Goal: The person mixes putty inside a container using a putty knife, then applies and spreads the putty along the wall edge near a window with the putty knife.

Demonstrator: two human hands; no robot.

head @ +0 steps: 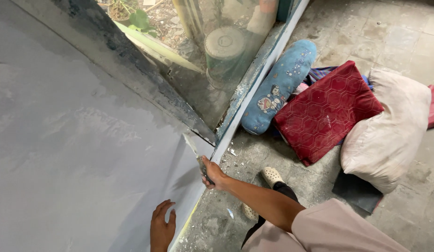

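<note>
My right hand [212,173] grips the handle of a putty knife [192,147], whose flat blade lies against the grey wall [72,154] near its lower corner by the window frame. My left hand [161,226] rests flat on the same wall lower down, fingers spread, holding nothing. The wall surface looks smooth and freshly coated in grey. My arm in a pale sleeve reaches in from the bottom right.
A dirty glass pane [212,56] in a blue-grey frame [254,79] adjoins the wall. On the concrete floor lie a blue bolster pillow [277,88], a red cushion [326,109] and a beige pillow [387,128]. My foot in a white perforated shoe [272,176] stands near the wall base.
</note>
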